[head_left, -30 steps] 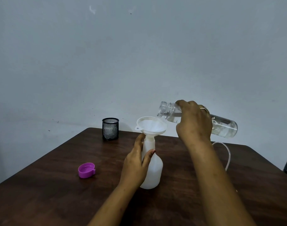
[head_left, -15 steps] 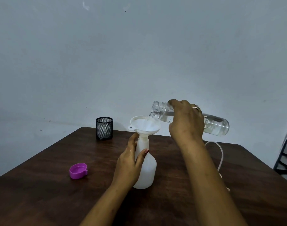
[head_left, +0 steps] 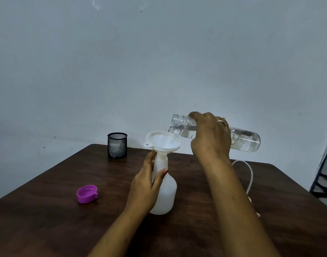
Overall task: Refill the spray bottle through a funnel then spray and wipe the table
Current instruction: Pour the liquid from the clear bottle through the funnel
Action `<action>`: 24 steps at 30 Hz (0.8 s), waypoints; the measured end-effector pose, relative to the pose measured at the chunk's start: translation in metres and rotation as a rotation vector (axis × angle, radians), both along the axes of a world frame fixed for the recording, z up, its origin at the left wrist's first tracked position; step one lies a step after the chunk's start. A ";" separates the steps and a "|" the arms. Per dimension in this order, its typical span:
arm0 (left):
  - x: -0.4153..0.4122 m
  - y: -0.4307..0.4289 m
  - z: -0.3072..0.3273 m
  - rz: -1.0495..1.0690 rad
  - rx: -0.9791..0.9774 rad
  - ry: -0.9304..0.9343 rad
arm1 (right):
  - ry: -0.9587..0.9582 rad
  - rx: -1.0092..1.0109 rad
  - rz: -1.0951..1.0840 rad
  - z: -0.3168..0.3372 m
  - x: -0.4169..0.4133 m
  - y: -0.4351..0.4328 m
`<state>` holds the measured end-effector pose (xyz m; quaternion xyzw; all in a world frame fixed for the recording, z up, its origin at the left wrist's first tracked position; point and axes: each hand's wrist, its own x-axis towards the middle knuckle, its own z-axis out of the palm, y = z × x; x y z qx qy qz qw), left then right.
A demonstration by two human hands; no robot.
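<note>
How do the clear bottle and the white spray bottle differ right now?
The clear bottle is see-through; the white spray bottle is opaque. The clear bottle is tilted in the air, gripped by the right hand; the white spray bottle stands upright on the table, held by the left hand. The clear bottle's mouth is bare; the white spray bottle's neck carries the funnel. Both are uncapped.

Bare pale wall (head_left: 159, 62), dark wooden table (head_left: 47, 219)
</note>
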<state>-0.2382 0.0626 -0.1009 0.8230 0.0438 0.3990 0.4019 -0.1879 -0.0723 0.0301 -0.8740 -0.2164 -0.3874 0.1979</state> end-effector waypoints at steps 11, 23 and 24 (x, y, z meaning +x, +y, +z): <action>0.001 0.001 -0.001 0.004 0.011 -0.002 | 0.001 0.005 -0.003 0.000 0.001 0.000; 0.001 0.001 0.000 0.015 0.044 0.012 | -0.001 0.003 -0.005 0.000 0.001 0.000; 0.001 0.001 0.000 0.012 0.044 0.011 | -0.001 0.004 -0.006 0.000 0.001 0.000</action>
